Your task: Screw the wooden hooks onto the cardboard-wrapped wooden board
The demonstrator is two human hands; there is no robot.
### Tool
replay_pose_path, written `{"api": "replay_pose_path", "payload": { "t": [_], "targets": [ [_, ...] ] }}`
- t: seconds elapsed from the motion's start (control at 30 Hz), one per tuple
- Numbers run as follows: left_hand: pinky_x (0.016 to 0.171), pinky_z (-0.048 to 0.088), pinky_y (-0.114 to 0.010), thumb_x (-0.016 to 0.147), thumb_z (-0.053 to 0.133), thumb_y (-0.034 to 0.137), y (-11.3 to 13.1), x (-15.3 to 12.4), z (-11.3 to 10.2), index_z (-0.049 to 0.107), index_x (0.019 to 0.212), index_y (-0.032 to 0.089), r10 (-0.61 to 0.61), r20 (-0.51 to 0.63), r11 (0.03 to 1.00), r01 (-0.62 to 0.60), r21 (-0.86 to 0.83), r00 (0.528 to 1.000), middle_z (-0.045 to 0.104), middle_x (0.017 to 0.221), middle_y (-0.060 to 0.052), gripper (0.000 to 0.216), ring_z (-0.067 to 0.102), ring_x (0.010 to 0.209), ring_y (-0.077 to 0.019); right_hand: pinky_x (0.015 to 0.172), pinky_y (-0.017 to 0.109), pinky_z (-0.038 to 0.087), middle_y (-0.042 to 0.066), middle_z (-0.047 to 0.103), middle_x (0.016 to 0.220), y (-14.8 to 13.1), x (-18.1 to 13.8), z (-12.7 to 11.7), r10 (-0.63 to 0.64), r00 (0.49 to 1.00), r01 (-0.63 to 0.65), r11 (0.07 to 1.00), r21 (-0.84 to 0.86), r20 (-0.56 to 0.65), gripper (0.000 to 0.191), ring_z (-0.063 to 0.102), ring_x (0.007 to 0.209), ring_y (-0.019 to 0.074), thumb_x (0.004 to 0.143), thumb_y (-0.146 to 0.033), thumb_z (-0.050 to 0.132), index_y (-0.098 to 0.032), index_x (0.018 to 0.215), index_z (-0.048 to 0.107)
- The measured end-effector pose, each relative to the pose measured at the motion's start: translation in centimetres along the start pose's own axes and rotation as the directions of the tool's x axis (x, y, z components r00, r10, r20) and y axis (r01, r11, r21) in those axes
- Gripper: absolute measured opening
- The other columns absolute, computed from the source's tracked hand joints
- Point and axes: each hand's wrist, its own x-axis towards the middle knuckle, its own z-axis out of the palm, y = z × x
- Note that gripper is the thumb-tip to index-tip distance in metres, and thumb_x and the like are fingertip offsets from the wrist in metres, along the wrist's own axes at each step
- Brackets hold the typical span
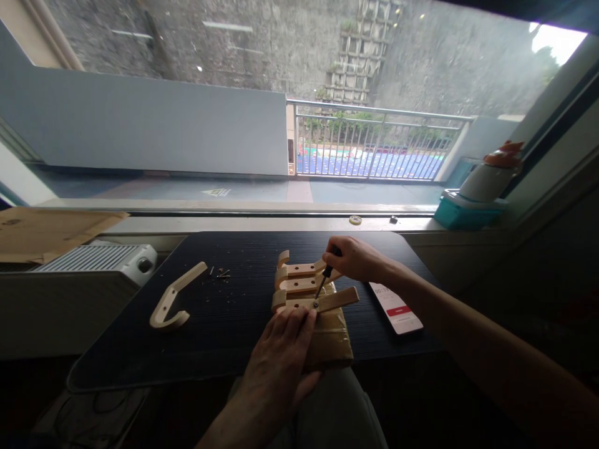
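My right hand (354,257) is closed around the dark handle of a screwdriver (327,272), its shaft slanting down to a screw (316,305) in the nearest wooden hook (339,300). Two more wooden hooks (302,269) lie side by side behind that one, all on a block wrapped in brown tape (332,343). My left hand (283,349) presses its fingers on the nearest hook, with the thumb low by the block's near edge. Off to the left, a loose wooden hook (163,305) lies on the dark table, with several small screws (223,274) beside it.
The dark table (224,340) stands against a window sill. A phone (397,312) lies right of the block, under my right forearm. On the sill are a tape roll (355,220) and a teal box (468,212) with a bottle (491,174). Cardboard (51,234) rests over a radiator (121,262).
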Motion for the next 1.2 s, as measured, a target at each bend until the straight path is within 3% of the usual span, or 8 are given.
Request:
{"api": "replay_pose_path", "payload": {
  "t": [0.37,0.43,0.6,0.73,1.2],
  "targets": [
    [0.107,0.030,-0.044,0.067,0.065,0.018,0.2,0.1,-0.2,0.032,0.135,0.016,-0.003,0.008,1.000,0.003,0.003,1.000,0.042,0.133,-0.010,0.077,0.033,0.126,-0.0284,0.049,0.023,0.028,0.002,0.060,0.069,0.0,0.1,-0.3,-0.018,1.000,0.019,0.999,-0.038,0.005,0.019,0.045,0.055,0.0099,0.082,-0.032,0.047,-0.016,0.080,0.057],
    [0.107,0.031,-0.044,0.067,0.065,0.019,0.2,0.1,-0.2,0.033,0.135,0.016,-0.003,0.010,1.000,0.003,0.004,1.000,0.043,0.132,-0.011,0.076,0.034,0.125,-0.0283,0.050,0.023,0.027,0.002,0.060,0.067,-0.3,-0.2,-0.5,-0.048,0.999,0.050,0.998,-0.050,0.025,0.019,0.045,0.055,0.0100,0.083,-0.032,0.046,-0.017,0.079,0.057],
    [0.106,0.032,-0.045,0.067,0.066,0.021,0.3,0.2,-0.3,0.035,0.135,0.013,-0.018,0.013,1.000,0.018,0.013,1.000,0.044,0.132,-0.012,0.075,0.035,0.125,-0.0290,0.051,0.024,0.023,0.000,0.055,0.060,-1.9,-1.6,-1.4,-0.193,0.978,0.174,0.965,-0.197,-0.081,0.018,0.042,0.051,0.0105,0.083,-0.031,0.043,-0.019,0.079,0.055],
    [0.106,0.032,-0.045,0.067,0.066,0.022,0.3,0.2,-0.2,0.036,0.135,0.011,-0.024,0.015,1.000,0.024,0.018,1.000,0.044,0.132,-0.012,0.075,0.034,0.125,-0.0288,0.050,0.026,0.020,-0.001,0.051,0.055,-2.9,-2.4,-1.5,-0.272,0.958,0.236,0.926,-0.295,-0.087,0.018,0.038,0.048,0.0109,0.084,-0.030,0.041,-0.019,0.077,0.053],
    [0.105,0.033,-0.045,0.067,0.066,0.023,0.3,0.1,-0.2,0.038,0.135,0.011,-0.028,0.015,0.999,0.027,0.021,0.999,0.045,0.131,-0.013,0.074,0.035,0.123,-0.0294,0.048,0.026,0.017,-0.002,0.052,0.056,-2.8,-2.4,-0.5,-0.349,0.935,0.313,0.896,-0.315,-0.065,0.016,0.033,0.046,0.0099,0.082,-0.028,0.040,-0.019,0.074,0.050]
  ]
}}
